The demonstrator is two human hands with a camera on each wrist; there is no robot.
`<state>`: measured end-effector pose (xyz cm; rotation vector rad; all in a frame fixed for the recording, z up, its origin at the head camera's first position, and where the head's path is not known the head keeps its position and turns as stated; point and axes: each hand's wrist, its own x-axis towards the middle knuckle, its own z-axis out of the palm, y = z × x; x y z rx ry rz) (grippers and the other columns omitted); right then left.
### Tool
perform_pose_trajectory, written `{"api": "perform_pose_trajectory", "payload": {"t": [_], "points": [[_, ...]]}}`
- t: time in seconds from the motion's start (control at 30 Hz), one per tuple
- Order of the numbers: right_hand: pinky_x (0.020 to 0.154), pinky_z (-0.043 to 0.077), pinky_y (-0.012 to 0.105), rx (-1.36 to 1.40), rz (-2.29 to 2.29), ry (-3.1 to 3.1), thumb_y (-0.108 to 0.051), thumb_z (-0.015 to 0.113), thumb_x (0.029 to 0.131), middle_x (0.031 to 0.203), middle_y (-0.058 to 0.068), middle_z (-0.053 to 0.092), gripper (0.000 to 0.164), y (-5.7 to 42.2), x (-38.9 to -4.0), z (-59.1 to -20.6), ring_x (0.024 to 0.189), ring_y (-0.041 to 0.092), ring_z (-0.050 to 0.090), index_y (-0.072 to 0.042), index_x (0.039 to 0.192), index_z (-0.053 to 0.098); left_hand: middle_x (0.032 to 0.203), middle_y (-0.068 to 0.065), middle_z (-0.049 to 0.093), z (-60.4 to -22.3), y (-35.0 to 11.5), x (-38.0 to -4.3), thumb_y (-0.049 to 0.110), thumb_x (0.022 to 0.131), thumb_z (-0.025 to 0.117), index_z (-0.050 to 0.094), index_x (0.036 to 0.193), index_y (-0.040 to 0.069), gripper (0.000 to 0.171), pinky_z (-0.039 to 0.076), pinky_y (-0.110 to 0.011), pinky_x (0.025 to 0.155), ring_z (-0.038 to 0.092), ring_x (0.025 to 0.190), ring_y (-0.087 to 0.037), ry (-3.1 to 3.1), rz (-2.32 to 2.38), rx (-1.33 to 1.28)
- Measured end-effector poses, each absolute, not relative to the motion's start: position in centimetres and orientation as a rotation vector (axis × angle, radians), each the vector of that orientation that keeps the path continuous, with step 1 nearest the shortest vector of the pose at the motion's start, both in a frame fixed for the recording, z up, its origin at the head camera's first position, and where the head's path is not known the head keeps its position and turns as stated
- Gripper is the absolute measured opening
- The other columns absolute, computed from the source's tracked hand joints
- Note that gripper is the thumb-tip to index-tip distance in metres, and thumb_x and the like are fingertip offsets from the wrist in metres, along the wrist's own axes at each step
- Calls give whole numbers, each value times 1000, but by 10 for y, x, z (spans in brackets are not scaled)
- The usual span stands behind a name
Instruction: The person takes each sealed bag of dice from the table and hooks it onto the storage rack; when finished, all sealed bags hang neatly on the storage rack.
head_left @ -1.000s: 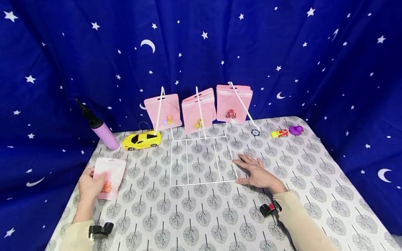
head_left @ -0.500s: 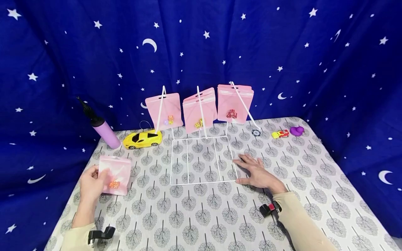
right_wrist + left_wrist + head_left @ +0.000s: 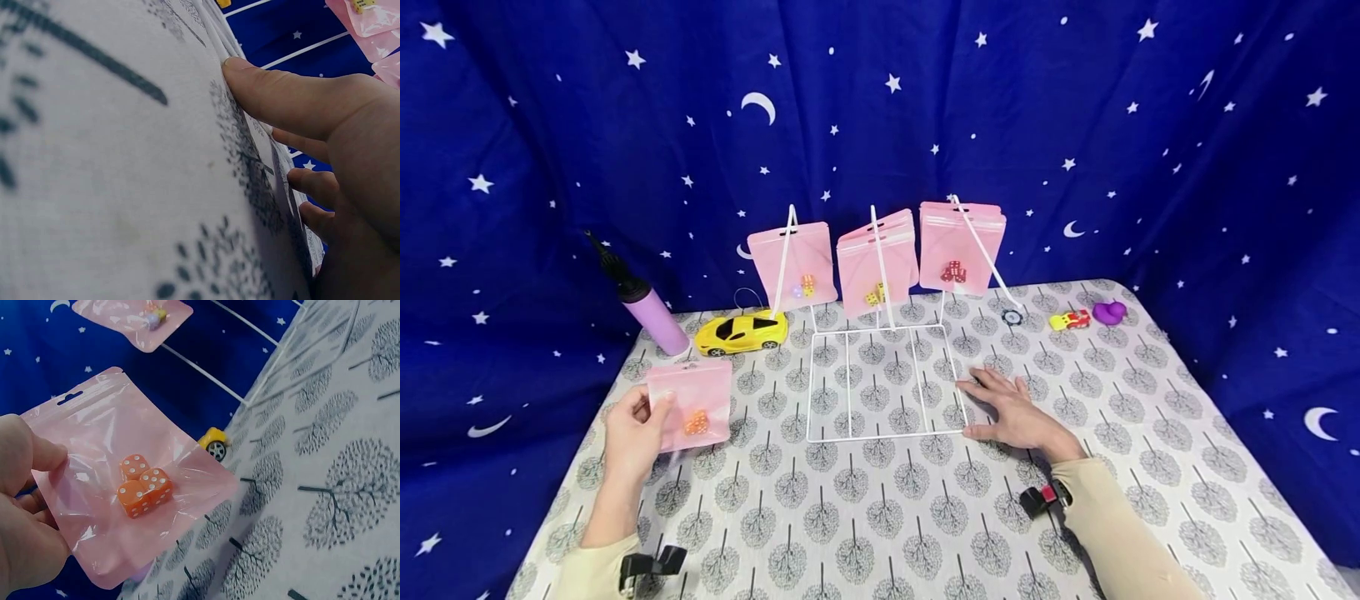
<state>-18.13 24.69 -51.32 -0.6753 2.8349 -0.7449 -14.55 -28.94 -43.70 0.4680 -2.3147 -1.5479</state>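
My left hand (image 3: 636, 433) pinches the left edge of a pink zip pouch (image 3: 94, 450) between thumb and fingers. Through its clear front show three orange dice (image 3: 145, 485) with white dots, and a hang slot is cut near the top. The pouch is raised upright at the table's left side. My right hand (image 3: 1011, 412) rests on the cloth with fingers spread, thumb and fingertips at the right side of a white wire rack (image 3: 880, 437). From the rack's three arms hang pink pouches: one at left (image 3: 790, 258), several in the middle (image 3: 871, 267) and at right (image 3: 958, 242).
A yellow toy car (image 3: 741, 333) and a lilac pump (image 3: 658, 321) with a black nozzle stand at the back left. At the back right lie a small dark ring-shaped thing (image 3: 1012, 317), a red-and-yellow toy car (image 3: 1070, 320) and a purple rubber duck (image 3: 1108, 313). A starry blue curtain (image 3: 880, 125) hangs behind.
My left hand has lifted the pouch of orange dice and moved it right and toward the back, turning its front more to view. The right hand stays in place at the rack.
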Motion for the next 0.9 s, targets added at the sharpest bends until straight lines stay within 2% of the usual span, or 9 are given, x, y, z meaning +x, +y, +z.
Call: {"api": "perform_pose_trajectory", "payload": {"t": [0.17,0.5,0.73,0.9], "points": [[110,-5,75,-676,-748,2830,-53,71,81,160,20,19,82,247,-182,-514,147,45,11,-20,149,40,80,22,61,-434,-282,-145,7,94,63,60,108,-4,19,52,-11,63,58,75,4,-2285,-1616,436],[110,-5,75,-676,-747,2828,-53,71,81,161,20,19,82,248,-182,-514,147,44,10,-20,150,40,86,20,63,-421,-260,-138,6,94,61,59,113,-7,23,56,-13,68,62,78,1,-2273,-1685,308],[110,-4,75,-680,-756,2836,-53,71,81,160,20,20,81,247,-182,-515,147,45,11,-20,149,41,87,16,65,-411,-247,-139,2,93,62,60,107,-10,19,56,-14,68,63,78,-1,-2215,-1719,201],[110,-3,76,-684,-757,2850,-51,72,81,160,20,21,81,248,-182,-516,147,44,12,-20,149,41,90,15,67,-405,-239,-139,4,93,63,60,106,-8,17,57,-15,69,65,80,-2,-2210,-1766,139]]}}
